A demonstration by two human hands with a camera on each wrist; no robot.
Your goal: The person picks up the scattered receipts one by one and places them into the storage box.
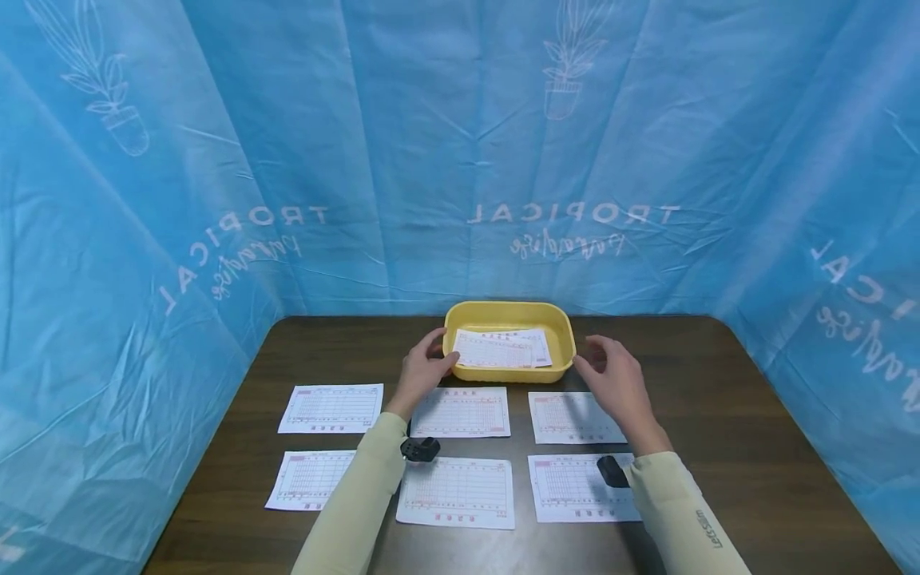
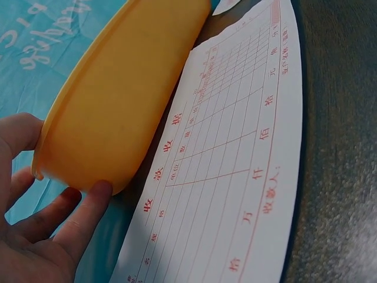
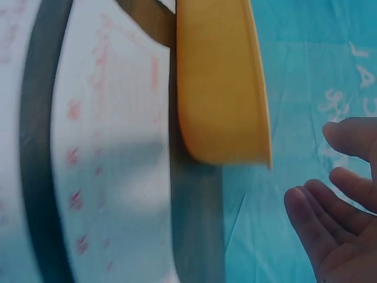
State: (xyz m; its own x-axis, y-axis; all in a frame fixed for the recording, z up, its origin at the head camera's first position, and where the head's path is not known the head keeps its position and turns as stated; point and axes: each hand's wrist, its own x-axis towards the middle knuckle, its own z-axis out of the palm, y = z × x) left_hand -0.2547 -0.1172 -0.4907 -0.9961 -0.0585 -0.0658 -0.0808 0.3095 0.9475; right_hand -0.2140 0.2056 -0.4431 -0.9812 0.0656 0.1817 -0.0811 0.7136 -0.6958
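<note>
A yellow plastic basin (image 1: 509, 374) stands near the back edge of the table, with printed paper slips (image 1: 496, 350) overlapping inside it. My left hand (image 1: 426, 363) holds the basin's left end. In the left wrist view, its fingers (image 2: 101, 190) lie along the rim and outer wall. Off the basin's right end, my right hand (image 1: 614, 379) has its fingers loosely bent and spread, with nothing in them. The right wrist view shows a gap between that hand (image 3: 336, 206) and the basin (image 3: 224, 82).
Two rows of three printed receipt sheets lie in front of the basin, including a back-middle sheet (image 1: 463, 413) and a front-middle one (image 1: 456, 493). My forearms reach over some of them. A blue printed curtain (image 1: 431, 144) hangs behind the dark wooden table (image 1: 747, 447).
</note>
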